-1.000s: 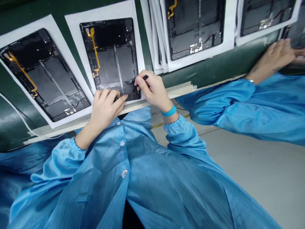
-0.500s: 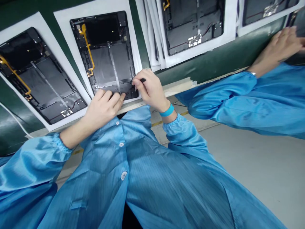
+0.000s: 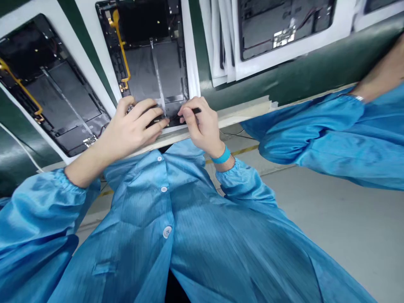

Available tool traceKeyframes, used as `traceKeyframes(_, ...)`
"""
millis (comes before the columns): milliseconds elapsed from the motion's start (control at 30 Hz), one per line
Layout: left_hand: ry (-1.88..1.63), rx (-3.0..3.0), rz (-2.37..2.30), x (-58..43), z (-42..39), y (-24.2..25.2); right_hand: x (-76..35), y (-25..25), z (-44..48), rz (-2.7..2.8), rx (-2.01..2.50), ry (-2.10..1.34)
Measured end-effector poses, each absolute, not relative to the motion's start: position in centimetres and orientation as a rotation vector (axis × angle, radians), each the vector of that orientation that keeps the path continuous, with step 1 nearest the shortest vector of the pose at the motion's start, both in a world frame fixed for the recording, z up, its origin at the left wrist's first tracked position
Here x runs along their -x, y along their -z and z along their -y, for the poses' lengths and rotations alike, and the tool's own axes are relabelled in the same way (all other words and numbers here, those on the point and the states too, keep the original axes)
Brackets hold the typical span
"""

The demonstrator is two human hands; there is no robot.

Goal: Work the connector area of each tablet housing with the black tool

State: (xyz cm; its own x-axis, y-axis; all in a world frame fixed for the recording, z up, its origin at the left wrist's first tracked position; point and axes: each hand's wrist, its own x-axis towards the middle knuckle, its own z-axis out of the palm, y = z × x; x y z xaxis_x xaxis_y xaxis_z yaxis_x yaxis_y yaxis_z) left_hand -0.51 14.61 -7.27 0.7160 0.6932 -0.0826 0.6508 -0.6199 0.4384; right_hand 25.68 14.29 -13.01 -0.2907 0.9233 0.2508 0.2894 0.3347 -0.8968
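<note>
An opened tablet [image 3: 142, 63] lies in front of me, its back housing exposing grey battery panels, a yellow flex cable [image 3: 121, 50] and a pale strip [image 3: 157, 73] down the middle. Across its lower edge rests my left hand [image 3: 134, 124], fingers apart, fingertips on the bottom part of the housing. My right hand [image 3: 203, 126] pinches a slim black stick-like tool [image 3: 197, 110] at the lower right corner. The tool's other end points left toward my left fingertips; its tip is too small to make out.
To the left, another opened tablet [image 3: 67, 92] lies on a white sheet. Stacked white sheets [image 3: 222, 42] and a further tablet [image 3: 261, 33] lie right, on the green mat [image 3: 252, 90]. A co-worker's arm [image 3: 378, 78] reaches in at far right. A white cable [image 3: 22, 147] runs at left.
My left hand has spread its fingers and arched over the tablet's bottom edge. My right hand keeps the black tool, now nearer the bottom edge. The view has shifted, with the tablets higher.
</note>
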Motion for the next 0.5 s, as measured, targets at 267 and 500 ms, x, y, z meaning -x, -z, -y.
traceKeyframes(267,-0.077,-2.445,-0.892,0.4,-16.5,6.2,-25.9,14.5,-14.3,1.831,1.012,-0.888)
traceKeyframes(500,-0.031,-2.510,-0.779,0.3,-17.2,6.5,-25.5,13.7,-14.3,1.875,1.078,-0.837)
